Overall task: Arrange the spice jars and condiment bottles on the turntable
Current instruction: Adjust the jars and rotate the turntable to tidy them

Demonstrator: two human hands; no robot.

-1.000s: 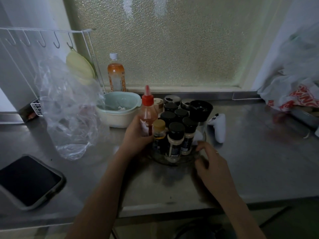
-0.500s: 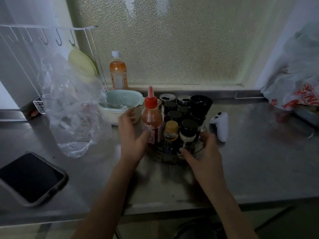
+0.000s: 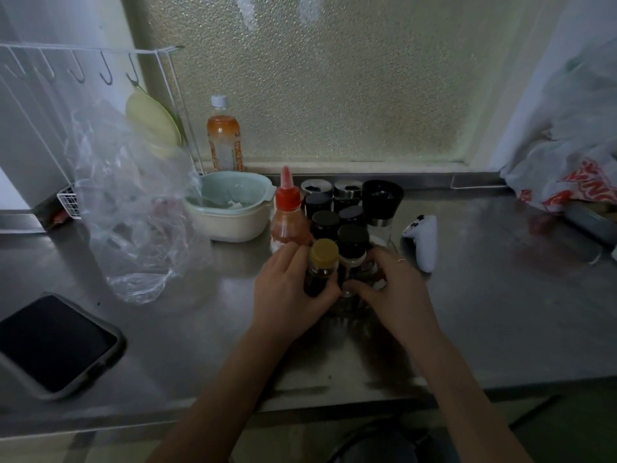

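Shiny metal surface under a bumpy window holds the jars, where the left hand wraps the yellow-lid jar and the right hand curls around a black-lid jar.

I see bare counter open from three to six o'clock of the turntable. A bowl and plastic bag crowd ten o'clock; a white controller sits at two.

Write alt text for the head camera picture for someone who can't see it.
Two bare hands, left hand and right hand, close around a yellow-capped jar and a black-capped jar among crowded spice jars on a steel counter. A red-capped sauce bottle stands behind; a phone lies left.
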